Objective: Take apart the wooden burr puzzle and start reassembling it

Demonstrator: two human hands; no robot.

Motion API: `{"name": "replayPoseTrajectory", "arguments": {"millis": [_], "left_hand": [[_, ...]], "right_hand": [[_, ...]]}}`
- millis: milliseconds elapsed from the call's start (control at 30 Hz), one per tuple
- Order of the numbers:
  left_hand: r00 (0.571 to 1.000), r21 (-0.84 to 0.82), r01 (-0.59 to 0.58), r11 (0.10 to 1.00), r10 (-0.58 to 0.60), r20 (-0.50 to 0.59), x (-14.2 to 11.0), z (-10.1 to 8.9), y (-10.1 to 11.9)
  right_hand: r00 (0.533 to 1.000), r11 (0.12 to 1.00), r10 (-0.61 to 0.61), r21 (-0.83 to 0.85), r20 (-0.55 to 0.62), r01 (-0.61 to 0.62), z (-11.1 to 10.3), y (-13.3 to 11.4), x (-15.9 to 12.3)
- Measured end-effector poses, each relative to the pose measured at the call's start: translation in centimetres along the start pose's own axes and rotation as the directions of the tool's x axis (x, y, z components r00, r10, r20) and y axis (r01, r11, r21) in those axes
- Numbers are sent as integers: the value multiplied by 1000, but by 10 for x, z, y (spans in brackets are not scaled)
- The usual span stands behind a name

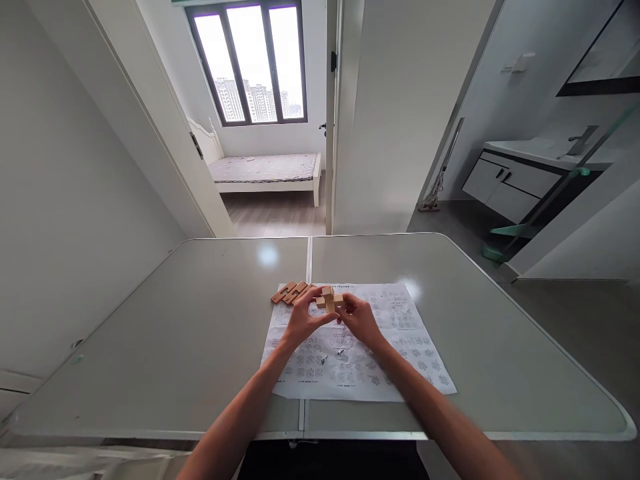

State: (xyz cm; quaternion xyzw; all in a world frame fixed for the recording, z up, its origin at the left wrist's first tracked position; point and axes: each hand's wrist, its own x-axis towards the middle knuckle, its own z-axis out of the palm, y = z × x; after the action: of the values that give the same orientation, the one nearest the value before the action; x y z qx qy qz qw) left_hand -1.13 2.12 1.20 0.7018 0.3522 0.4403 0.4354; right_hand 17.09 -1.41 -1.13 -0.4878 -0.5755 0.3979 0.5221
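Observation:
Between my two hands is a partly joined wooden burr puzzle (329, 301), made of pale notched blocks that cross each other. My left hand (303, 321) grips it from the left, thumb below and fingers above. From the right, the fingers of my right hand (361, 320) close on its right side. Just past my left hand lie several loose notched wooden pieces (290, 292), darker brown and side by side, partly hidden by the fingers. Under both hands a printed instruction sheet (320, 373) with rows of small diagrams lies spread out, creased by folds.
The grey folding table (200, 347) has a metal seam down its middle and a pale raised edge. Beyond it, a doorway shows a bed (270, 168) under a window (250, 67). At right are a sink cabinet (515, 183), a mop (443, 173) and a green dustpan (495, 253).

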Motion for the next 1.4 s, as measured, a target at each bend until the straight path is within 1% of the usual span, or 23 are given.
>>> {"name": "replayPoseTrajectory", "arguments": {"millis": [333, 500, 600, 700, 800, 867, 933, 1000, 1067, 1133, 1167, 1233, 1300, 1400], "left_hand": [[1000, -1, 7, 1000, -7, 6, 1, 2, 4], [999, -6, 26, 1000, -26, 27, 0, 1, 3], [1000, 6, 30, 1000, -30, 6, 1, 0, 4], [1000, 32, 19, 999, -18, -14, 1, 1, 5], [999, 74, -8, 997, 11, -32, 1, 3, 5], [998, 103, -21, 994, 26, -51, 0, 3, 4], [998, 100, -12, 995, 17, -54, 0, 3, 1], [999, 49, 18, 999, -16, -41, 1, 2, -1], [999, -21, 45, 999, -45, -17, 2, 1, -1], [999, -74, 54, 996, -54, 0, 3, -1, 0], [999, -92, 53, 994, -53, 4, 3, -1, 1], [999, -110, 51, 993, -50, 10, 2, -1, 3], [998, -114, 57, 992, -53, 36, 1, -1, 5], [994, -113, 72, 991, -62, 93, 0, 0, 6]], "right_hand": [[1000, 1000, -6, -8, 31, 6, -1, -4, 0], [997, 1000, -6, -28, 74, 8, -1, -9, -1], [996, 999, -16, -46, 86, 20, -1, -12, -1], [997, 996, -40, -79, 61, 44, 0, -13, -1], [997, 991, -74, -113, 6, 74, 1, -10, 0], [998, 993, -66, -99, -16, 64, 1, -7, 0], [1000, 1000, -28, -10, 9, 28, 0, -6, 1], [996, 986, 26, 160, 81, -39, -1, -8, 2], [984, 929, 81, 347, 161, -133, -2, -13, 3], [964, 850, 114, 478, 240, -220, -4, -19, 3], [951, 816, 113, 519, 288, -254, -5, -22, 3], [927, 776, 93, 557, 364, -297, -6, -27, 2], [909, 765, 72, 562, 410, -314, -7, -28, 1], [901, 766, 66, 557, 430, -321, -6, -24, 0]]}}
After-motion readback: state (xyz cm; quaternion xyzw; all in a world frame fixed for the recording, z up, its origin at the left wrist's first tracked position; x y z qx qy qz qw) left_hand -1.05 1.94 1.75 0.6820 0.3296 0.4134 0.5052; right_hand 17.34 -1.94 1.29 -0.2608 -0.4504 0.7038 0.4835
